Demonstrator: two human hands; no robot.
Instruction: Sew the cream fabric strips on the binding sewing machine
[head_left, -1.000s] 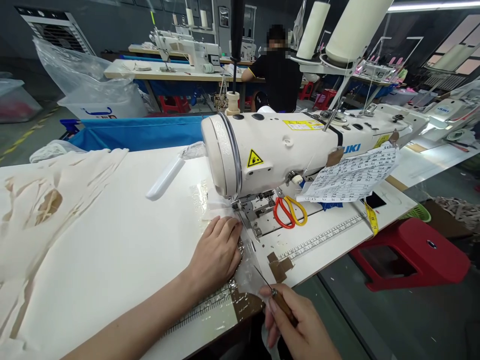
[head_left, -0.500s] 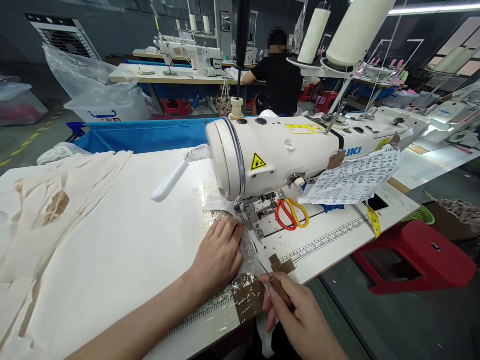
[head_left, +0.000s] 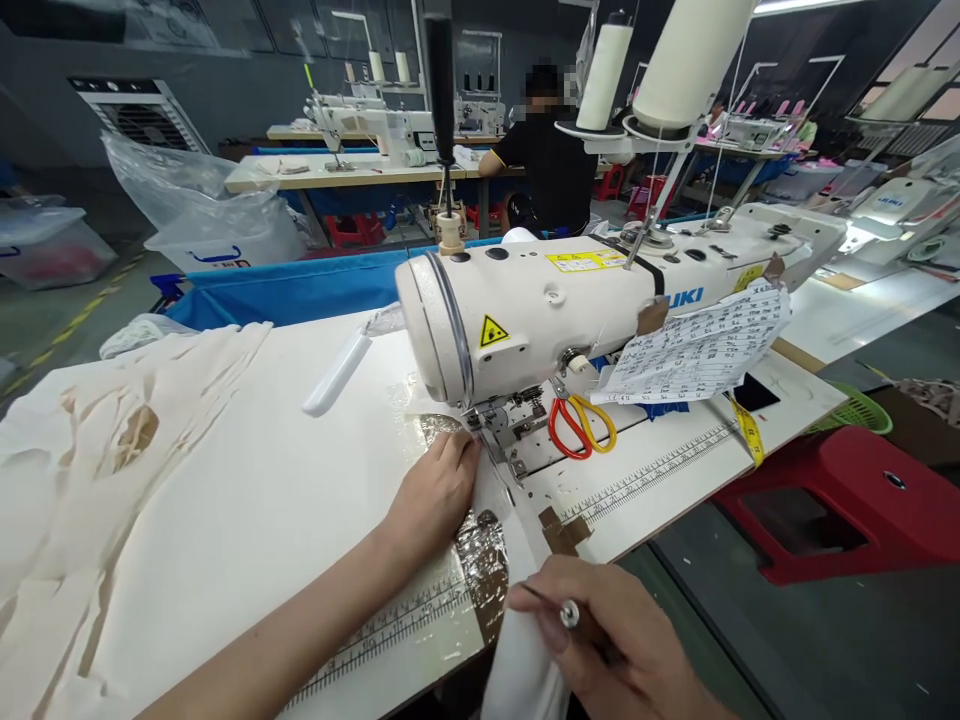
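Note:
My left hand lies at the sewing machine, just in front of its needle area, with bent fingers closed at the edge of a strip of white fabric. The fingertips are partly hidden. From beside the presser foot the fabric runs toward me and hangs over the table edge. At the lower right, my right hand is closed round an awl, its thin metal shaft pointing left across the fabric. Red and yellow-handled scissors rest on the machine bed, right of the needle.
Cream fabric pieces are heaped on the left of the table. A white plastic piece lies behind my left hand. A written paper sheet hangs on the machine. A red stool stands at right; a person sits beyond.
My right hand has moved down and right, and the awl's tip has come away from the presser foot. More white fabric shows beside that hand. My left hand stays by the needle area.

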